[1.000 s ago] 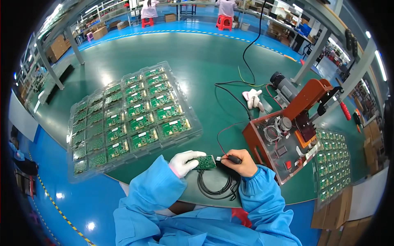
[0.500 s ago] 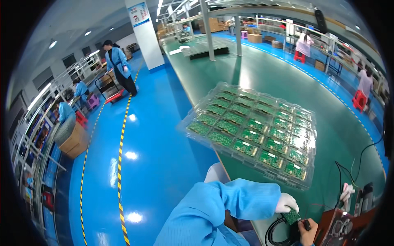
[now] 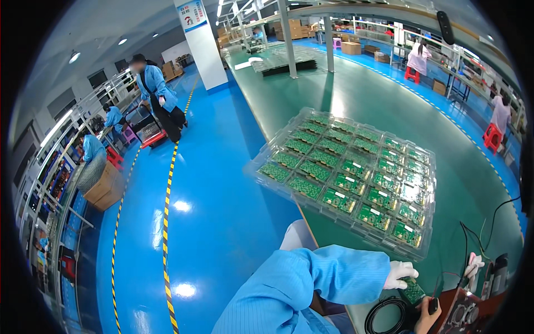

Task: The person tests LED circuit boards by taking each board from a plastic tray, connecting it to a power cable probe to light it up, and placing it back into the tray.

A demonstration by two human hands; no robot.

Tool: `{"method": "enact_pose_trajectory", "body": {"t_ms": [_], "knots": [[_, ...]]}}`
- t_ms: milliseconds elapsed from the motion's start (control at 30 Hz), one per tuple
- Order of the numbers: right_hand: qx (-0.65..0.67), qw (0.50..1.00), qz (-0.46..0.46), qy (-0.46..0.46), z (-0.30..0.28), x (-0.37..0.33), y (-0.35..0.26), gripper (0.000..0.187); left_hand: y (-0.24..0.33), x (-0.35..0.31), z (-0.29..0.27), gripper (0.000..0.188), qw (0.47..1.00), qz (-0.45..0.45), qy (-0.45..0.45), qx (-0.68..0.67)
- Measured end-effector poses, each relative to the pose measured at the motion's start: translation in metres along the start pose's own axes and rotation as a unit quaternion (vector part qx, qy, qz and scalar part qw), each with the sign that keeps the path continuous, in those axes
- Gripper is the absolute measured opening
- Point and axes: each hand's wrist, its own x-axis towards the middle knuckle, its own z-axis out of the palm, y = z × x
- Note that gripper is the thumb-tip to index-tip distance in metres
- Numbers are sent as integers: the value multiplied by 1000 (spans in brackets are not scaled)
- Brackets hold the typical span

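Observation:
My left hand [image 3: 401, 275], in a white glove, is closed on the edge of a small green circuit board [image 3: 413, 290] at the lower right. Bare and close beside the board, my right hand [image 3: 427, 320] grips a black connector [image 3: 433, 305]. Whether the connector touches the board is too small to tell. A coil of black cable [image 3: 385, 316] lies just left of my right hand. Farther up the bench rests a clear plastic tray [image 3: 339, 213], its compartments filled with several green circuit boards [image 3: 343, 199].
A brown-red box-like fixture [image 3: 464, 314] stands right of my hands, with loose black wires [image 3: 466, 239] behind it. The green bench [image 3: 461, 172] runs away from me; stacked trays [image 3: 286, 65] sit near a metal post. On the blue floor, a person [image 3: 156, 92] pushes a red cart [image 3: 154, 139].
The view has shifted slightly. My hands and the board appear a little farther right, with both grips kept. The person with the cart has come nearer.

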Motion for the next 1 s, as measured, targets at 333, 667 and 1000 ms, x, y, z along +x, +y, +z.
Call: {"method": "enact_pose_trajectory", "body": {"t_ms": [333, 667, 1000], "knots": [[-4, 995, -42, 93, 1, 7, 14, 14, -4, 4, -2, 28, 994, -27, 18, -100], [-113, 989, -91, 27, 21, 34, -25, 10, -2, 9, -3, 46, 986, -54, -10, -161], [-87, 992, -52, -74, 28, 33, 13, 9, -18, 13, 25, 52, 990, -19, 13, -140]]}}
